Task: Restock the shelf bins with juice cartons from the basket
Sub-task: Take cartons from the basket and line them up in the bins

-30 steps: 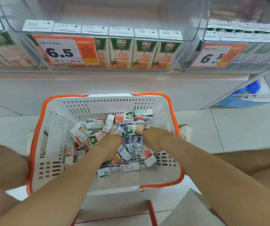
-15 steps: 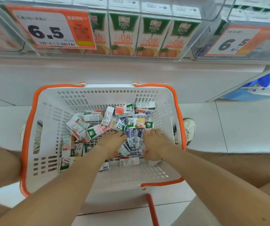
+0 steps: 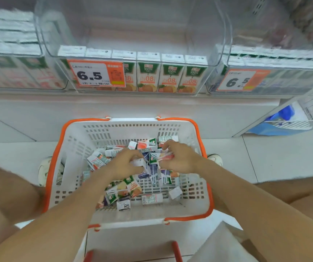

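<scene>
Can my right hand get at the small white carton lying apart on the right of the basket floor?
Probably yes: the small white carton lies uncovered on the white plastic basket's floor near the right hand, though that hand seems full.

Single view: head-worn wide-angle, pitched forward and down. Close range. The white perforated plastic basket with orange rim (image 3: pixel 133 129) sits dead centre under the lens. The left hand (image 3: pixel 127 163) and right hand (image 3: pixel 180 157) come in from the bottom edge, over the small printed juice cartons (image 3: pixel 133 188). Bare thighs (image 3: pixel 10 195) fill both lower corners. The top third catches the clear plastic shelf bins (image 3: pixel 133 35) head-on, farther off, with edges bowed by the lens. Pale tiled floor (image 3: pixel 265 157) on either side. Motion blur is worst at the edges.
</scene>
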### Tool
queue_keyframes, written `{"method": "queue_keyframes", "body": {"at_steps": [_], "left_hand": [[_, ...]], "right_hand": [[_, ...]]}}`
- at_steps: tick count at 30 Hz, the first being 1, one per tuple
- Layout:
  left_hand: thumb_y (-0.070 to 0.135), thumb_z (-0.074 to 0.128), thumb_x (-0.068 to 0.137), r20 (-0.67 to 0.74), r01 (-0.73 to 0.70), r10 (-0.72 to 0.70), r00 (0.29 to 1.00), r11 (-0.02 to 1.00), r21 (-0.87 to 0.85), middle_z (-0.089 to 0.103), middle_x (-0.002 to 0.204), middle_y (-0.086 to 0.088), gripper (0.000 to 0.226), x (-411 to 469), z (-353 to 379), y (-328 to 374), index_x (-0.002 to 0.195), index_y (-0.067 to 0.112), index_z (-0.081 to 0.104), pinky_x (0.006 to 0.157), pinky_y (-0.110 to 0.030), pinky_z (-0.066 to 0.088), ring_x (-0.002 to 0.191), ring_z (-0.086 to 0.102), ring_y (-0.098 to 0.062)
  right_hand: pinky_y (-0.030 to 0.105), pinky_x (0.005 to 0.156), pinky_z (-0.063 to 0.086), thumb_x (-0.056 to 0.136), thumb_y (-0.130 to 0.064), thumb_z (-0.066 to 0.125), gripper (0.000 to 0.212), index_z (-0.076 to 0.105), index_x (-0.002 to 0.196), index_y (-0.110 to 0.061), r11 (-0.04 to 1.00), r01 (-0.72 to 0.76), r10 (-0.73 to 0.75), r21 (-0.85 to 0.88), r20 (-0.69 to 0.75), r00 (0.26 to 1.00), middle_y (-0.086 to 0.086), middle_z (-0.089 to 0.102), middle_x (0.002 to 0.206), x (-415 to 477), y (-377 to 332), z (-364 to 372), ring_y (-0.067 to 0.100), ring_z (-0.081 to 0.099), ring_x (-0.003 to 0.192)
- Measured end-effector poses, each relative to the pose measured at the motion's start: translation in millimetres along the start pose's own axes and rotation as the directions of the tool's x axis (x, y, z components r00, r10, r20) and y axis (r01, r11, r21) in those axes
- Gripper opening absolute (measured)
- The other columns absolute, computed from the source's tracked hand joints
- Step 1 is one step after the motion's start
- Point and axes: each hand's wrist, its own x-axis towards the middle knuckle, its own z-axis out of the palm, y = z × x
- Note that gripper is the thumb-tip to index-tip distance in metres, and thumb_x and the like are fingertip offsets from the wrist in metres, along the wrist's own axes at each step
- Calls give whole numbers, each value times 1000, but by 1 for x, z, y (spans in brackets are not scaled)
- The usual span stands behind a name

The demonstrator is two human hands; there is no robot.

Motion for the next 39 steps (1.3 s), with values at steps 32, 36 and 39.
{"method": "queue_keyframes", "body": {"at_steps": [32,36,39], "left_hand": [[20,80,93,-448,-353,154,880,845,-401,66,87,3,13,-123,-149,128,102,29,79,63,-30,47,65,60,-14],[19,81,92,-506,-354,112,855,839,-412,66,92,-6,14,-124,-152,128,105,25,79,59,-23,48,63,62,-15],[21,83,91,-525,-363,120,843,847,-389,71,100,-14,16,-124,-154,127,105,26,79,63,-25,51,72,69,-29]], "right_hand": [[38,85,62,79,-22,92,54,59,122,-19,773,429,-248,468,-399,883,1,77,105,-100,-113,-76,22,74,95],[27,78,61,90,-7,81,44,62,129,-13,715,480,-270,508,-432,860,9,76,107,-100,-116,-76,25,73,95],[33,81,62,91,-12,81,41,66,129,-18,689,530,-287,495,-485,826,6,78,103,-101,-120,-74,32,71,99]]}}
